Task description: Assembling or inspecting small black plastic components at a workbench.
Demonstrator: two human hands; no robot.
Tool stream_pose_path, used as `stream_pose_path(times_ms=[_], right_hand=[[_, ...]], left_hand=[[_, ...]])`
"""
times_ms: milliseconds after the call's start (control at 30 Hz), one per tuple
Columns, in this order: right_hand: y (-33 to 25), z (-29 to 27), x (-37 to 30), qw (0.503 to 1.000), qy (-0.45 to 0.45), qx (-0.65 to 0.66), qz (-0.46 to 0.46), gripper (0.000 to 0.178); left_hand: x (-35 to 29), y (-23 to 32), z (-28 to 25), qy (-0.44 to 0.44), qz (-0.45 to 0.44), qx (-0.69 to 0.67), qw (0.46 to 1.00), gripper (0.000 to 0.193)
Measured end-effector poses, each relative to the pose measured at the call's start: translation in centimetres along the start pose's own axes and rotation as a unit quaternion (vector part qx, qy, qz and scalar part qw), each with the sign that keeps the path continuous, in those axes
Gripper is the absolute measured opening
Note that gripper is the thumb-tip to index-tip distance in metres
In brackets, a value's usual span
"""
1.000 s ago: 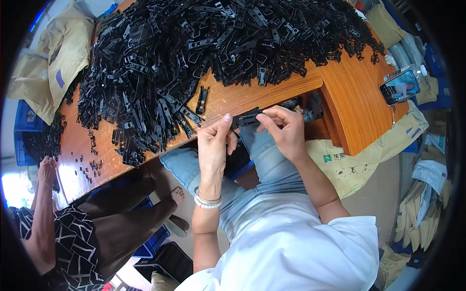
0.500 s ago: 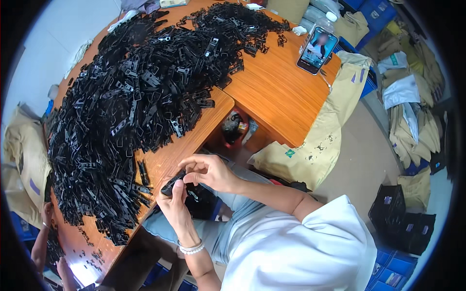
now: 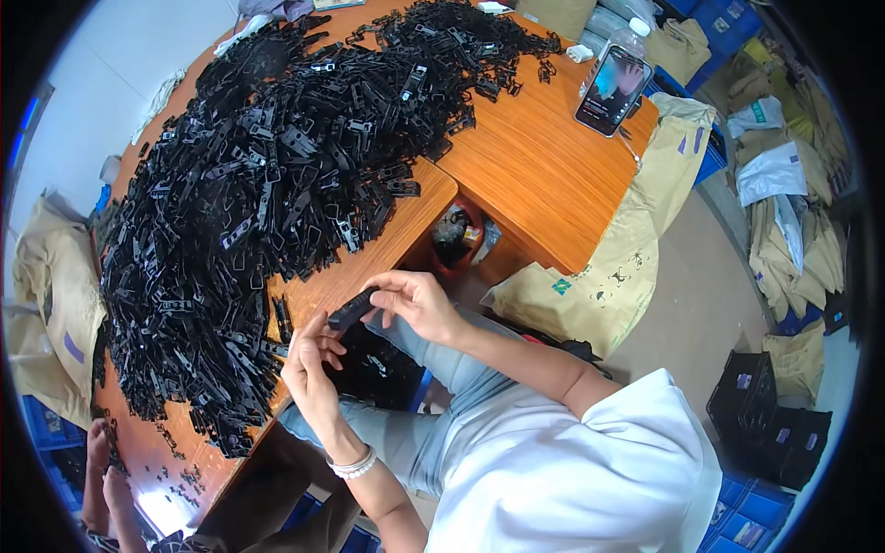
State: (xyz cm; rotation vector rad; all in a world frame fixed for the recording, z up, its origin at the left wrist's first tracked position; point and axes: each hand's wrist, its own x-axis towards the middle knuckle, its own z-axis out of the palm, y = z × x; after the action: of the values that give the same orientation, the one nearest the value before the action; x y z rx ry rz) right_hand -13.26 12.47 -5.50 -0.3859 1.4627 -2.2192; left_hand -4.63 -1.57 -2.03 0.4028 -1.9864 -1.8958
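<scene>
A short black latch-like part [image 3: 352, 310] is pinched at its upper end by the fingers of my right hand [image 3: 419, 307]. It hangs tilted just past the table edge, above my lap. My left hand [image 3: 313, 367] is close to its lower end, fingers loosely bent and apart, gripping nothing I can see. Whether its fingertips touch the part I cannot tell. Beside my left hand, on the wooden table [image 3: 516, 157], lies a big heap of similar black parts with wire loops [image 3: 258, 175]. One separate black piece [image 3: 282, 319] lies at the heap's near edge.
A phone [image 3: 612, 90] leans against a clear bottle [image 3: 630, 39] at the far right. A tan sack [image 3: 590, 300] hangs by the table's right side. Another person's hands [image 3: 106, 470] work at the lower left. Black crates [image 3: 770, 415] stand on the right.
My left hand has let go of the black part and moved slightly down and left. My right hand now holds it alone, raised a little to the right. The head view has shifted slightly.
</scene>
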Motion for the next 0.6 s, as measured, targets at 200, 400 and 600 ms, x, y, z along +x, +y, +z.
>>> stream_pose_path(times_ms=[200,400,600], right_hand=[[1.0,-0.9,1.1,0.996,0.037,-0.073,-0.019,0.017],[0.9,-1.3,1.2,0.997,0.003,-0.080,0.008,0.017],[0.8,-1.3,1.3,0.998,-0.001,-0.063,0.018,0.018]], left_hand=[[-0.9,-0.1,1.0,-0.014,-0.031,0.032,0.999,0.026],[-1.2,-0.7,0.8,-0.004,-0.043,0.080,0.996,0.028],[-1.0,-0.5,0.5,0.046,-0.015,0.120,0.992,0.025]])
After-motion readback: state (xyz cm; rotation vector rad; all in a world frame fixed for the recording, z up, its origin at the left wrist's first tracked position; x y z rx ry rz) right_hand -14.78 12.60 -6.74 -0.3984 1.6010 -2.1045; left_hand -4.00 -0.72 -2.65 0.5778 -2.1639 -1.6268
